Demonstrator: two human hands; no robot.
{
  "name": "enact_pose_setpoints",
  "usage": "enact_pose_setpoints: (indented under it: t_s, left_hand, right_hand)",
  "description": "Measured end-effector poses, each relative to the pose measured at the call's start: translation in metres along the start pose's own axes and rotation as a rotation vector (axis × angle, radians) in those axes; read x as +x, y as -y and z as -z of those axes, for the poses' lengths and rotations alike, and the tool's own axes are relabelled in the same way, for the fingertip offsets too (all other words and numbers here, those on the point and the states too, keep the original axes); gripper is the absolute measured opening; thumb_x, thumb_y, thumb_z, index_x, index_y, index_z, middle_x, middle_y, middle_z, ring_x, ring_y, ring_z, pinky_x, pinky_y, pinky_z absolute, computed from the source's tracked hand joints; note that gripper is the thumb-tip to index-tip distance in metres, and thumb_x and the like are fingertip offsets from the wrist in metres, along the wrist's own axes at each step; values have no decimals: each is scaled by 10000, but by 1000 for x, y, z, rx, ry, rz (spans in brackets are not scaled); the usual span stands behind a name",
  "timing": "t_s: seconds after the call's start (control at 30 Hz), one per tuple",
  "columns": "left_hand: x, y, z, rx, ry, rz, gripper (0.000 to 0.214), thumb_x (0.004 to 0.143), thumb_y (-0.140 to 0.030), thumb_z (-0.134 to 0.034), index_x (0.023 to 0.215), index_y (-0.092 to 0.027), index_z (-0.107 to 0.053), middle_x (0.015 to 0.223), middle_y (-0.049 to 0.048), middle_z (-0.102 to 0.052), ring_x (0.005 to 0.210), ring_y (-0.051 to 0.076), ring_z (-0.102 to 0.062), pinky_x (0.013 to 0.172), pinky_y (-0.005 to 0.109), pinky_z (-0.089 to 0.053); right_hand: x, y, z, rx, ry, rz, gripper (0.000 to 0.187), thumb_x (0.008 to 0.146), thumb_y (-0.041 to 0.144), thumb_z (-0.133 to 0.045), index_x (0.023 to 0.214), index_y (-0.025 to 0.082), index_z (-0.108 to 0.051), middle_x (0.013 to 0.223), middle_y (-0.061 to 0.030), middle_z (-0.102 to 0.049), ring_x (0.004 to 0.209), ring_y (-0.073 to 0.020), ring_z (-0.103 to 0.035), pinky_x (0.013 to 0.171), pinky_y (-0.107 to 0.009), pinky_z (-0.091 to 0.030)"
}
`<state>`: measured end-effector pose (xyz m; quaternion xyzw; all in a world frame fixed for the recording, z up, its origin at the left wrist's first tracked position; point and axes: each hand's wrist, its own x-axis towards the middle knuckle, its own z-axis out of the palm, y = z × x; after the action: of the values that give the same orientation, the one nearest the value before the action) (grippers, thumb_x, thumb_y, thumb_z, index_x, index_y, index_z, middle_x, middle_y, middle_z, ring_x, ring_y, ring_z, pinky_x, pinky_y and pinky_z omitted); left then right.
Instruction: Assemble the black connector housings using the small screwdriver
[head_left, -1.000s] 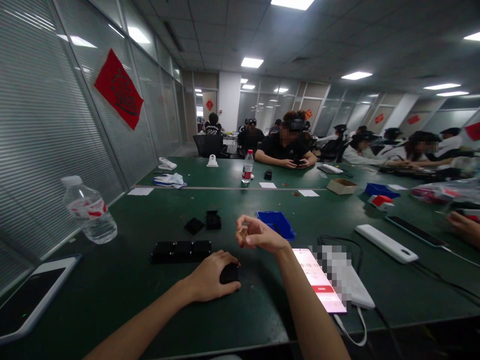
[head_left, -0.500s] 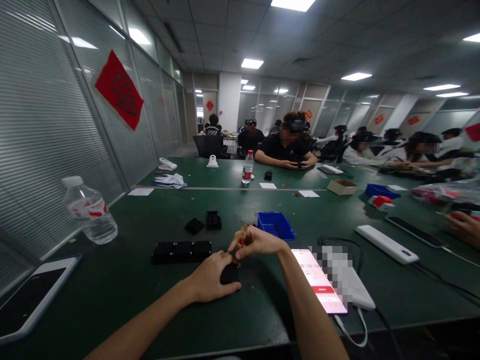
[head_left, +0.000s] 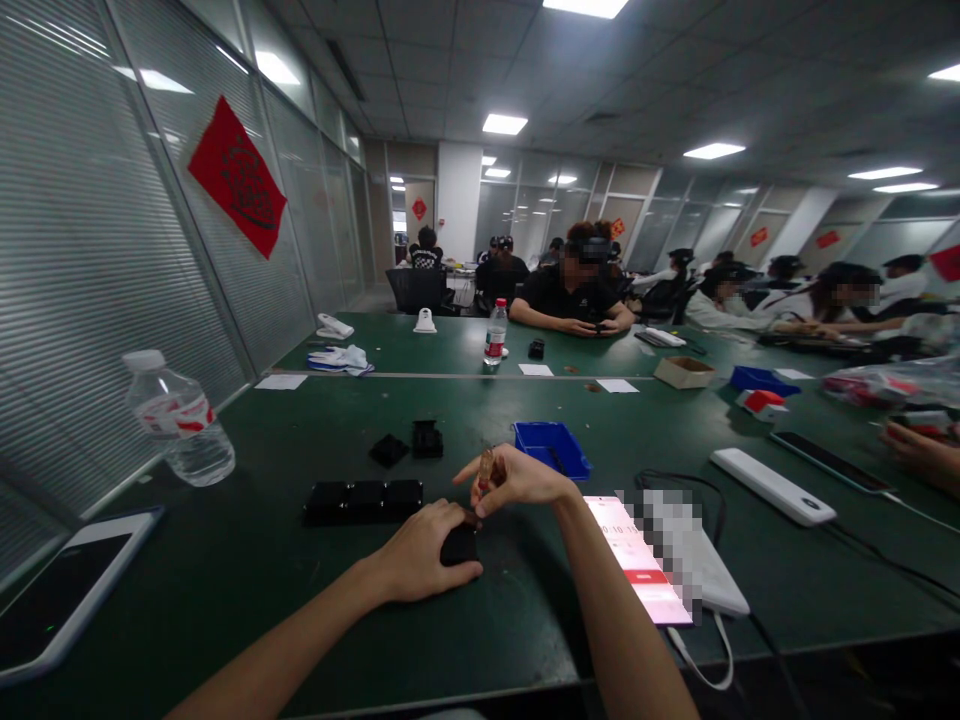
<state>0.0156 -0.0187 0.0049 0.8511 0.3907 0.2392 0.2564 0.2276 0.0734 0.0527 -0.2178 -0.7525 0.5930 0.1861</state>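
My left hand [head_left: 420,550] lies on the green table [head_left: 225,580], its fingers wrapped round a small black block [head_left: 458,545]. My right hand [head_left: 517,478] hovers just above and right of it, pinching a small brown part [head_left: 486,468] upright between thumb and fingers. A row of joined black blocks [head_left: 364,500] lies left of the hands. Two more black pieces [head_left: 411,445] sit farther back. A blue tray [head_left: 553,448] stands just behind my right hand.
A water bottle [head_left: 176,418] stands at the left, a tablet [head_left: 64,595] at the near left edge. A lit phone [head_left: 634,560] on a white pad, cables and a white bar [head_left: 772,487] lie to the right. Other people sit at the far tables.
My right hand dropped toward the black block under my left hand, then lifted slightly, still pinching the brown part. My left hand stayed put.
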Motion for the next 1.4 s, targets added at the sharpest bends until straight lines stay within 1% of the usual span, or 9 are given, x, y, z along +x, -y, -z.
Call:
enact_pose_setpoints:
  t_s: [0.17, 0.23, 0.4, 0.63, 0.77, 0.97, 1.17, 1.33, 1.4]
  left_hand:
    - [1, 0, 1, -6, 9, 20, 393, 815, -355, -771, 1152, -195, -646, 1209, 103, -682, 1110, 294, -638, 998, 439, -507]
    - [0, 0, 0, -4, 11, 34, 411, 812, -365, -773, 1161, -190, -645, 1216, 109, -671, 1105, 297, -638, 995, 443, -509]
    - [-1, 1, -1, 5, 15, 29, 399, 817, -375, -770, 1147, -188, -646, 1187, 101, -674, 1104, 297, -636, 988, 438, -505]
    - [1, 1, 0, 23, 18, 14, 401, 826, -362, -766, 1161, -184, -635, 1177, 97, -685, 1082, 283, -637, 979, 431, -498]
    - [1, 1, 0, 12, 17, 10, 408, 827, -362, -765, 1174, -192, -636, 1203, 98, -683, 1102, 284, -635, 991, 433, -497]
    - [-1, 0, 1, -2, 24, 37, 428, 821, -380, -766, 1180, -177, -653, 1216, 117, -667, 1118, 297, -635, 1018, 447, -498]
    - [1, 0, 1, -6, 25, 36, 418, 821, -364, -765, 1175, -172, -656, 1204, 120, -671, 1115, 300, -636, 1024, 449, -498]
    - [0, 0, 1, 5, 25, 30, 424, 822, -369, -769, 1182, -178, -652, 1206, 117, -672, 1112, 297, -638, 1010, 437, -502]
    - [0, 0, 1, 7, 20, 23, 413, 823, -369, -771, 1171, -184, -650, 1204, 107, -678, 1117, 294, -636, 1006, 433, -500]
  right_hand:
    - [0, 0, 2, -83, 30, 43, 357, 710, 323, -885, 982, 114, -784, 815, -37, -719, 613, -87, -511, 547, -214, -368]
    - [-1, 0, 2, -117, 46, 57, 347, 737, 340, -868, 986, 114, -781, 828, -34, -708, 612, -82, -481, 541, -211, -350]
    - [-2, 3, 0, -53, 67, 50, 321, 737, 336, -868, 927, 107, -746, 817, -16, -670, 635, -90, -515, 589, -221, -421]
    - [-4, 5, -2, 30, 77, 31, 454, 702, 227, -868, 1116, 119, -717, 818, 5, -650, 674, -103, -583, 612, -220, -464]
    - [-5, 7, -1, -8, 66, 52, 425, 726, 223, -843, 1117, 116, -717, 855, -12, -656, 713, -111, -590, 612, -213, -449]
    - [-5, 12, -2, -124, 108, 47, 278, 832, 320, -783, 985, 93, -736, 747, 6, -621, 627, -87, -485, 594, -219, -387]
    - [-4, 15, -5, -117, 98, 76, 271, 865, 373, -762, 942, 113, -763, 835, -44, -694, 751, -139, -609, 701, -263, -502]
    - [-4, 14, -4, -87, 89, 51, 268, 822, 326, -803, 977, 110, -769, 780, -19, -689, 682, -115, -597, 663, -247, -498]
    - [-4, 13, -3, -70, 51, 42, 259, 767, 304, -845, 909, 105, -759, 844, -29, -706, 636, -91, -572, 615, -230, -479]
